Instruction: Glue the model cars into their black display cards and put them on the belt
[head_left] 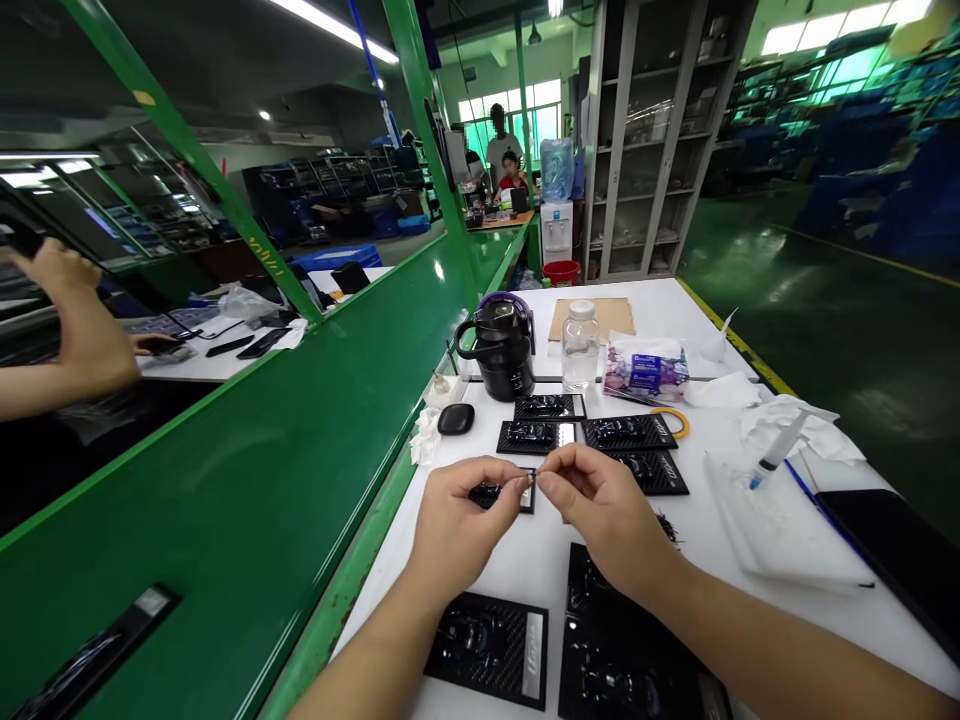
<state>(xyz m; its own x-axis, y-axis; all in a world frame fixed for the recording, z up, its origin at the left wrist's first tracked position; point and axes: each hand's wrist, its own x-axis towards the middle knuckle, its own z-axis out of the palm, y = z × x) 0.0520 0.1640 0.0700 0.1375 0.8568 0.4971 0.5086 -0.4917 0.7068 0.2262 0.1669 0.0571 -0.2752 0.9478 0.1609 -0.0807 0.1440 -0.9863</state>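
Note:
My left hand (459, 520) and my right hand (600, 505) meet over the white table (720, 560), both with fingers pinched. Between the fingertips is a tiny silvery piece (533, 479), too small to name. Just beneath them lies a small black card package (501, 494) with a glossy item in it. Several similar black packages lie beyond the hands (540, 436), and larger ones lie near my forearms (491, 645).
A black jug (501, 350), a clear bottle (580, 345), a tissue pack (645, 370), a black pebble-shaped case (455, 418), a syringe (776, 450) on white cloths, a white tray (780, 530) and a dark tablet (900, 550) stand around. A green conveyor (247, 480) runs left; another person's hand (75, 330) works beyond it.

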